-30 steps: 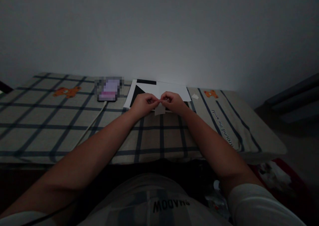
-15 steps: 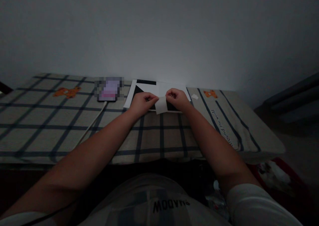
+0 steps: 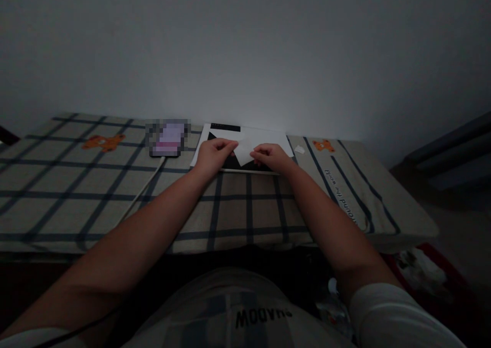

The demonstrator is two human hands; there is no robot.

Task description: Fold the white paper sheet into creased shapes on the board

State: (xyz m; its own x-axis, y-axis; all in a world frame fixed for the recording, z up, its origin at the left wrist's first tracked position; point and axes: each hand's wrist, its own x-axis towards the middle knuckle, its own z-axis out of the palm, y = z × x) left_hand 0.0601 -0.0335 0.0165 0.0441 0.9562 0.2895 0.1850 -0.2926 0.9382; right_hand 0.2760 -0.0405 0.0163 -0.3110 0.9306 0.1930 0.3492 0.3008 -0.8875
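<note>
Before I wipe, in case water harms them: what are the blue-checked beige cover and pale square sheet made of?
Blue-checked beige cover: apparently matt fabric, by its soft drape. Pale square sheet: matt, probably paper, by its crisp edges.

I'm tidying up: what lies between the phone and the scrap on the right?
In the head view: a flat black-and-white item, with the left hand, a small paper and the right hand over it.

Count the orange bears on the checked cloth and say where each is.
2: one orange bear left of the phone with the purple screen, the other right of the small white scrap. The forearms cover some cloth, so others may be hidden.
</note>
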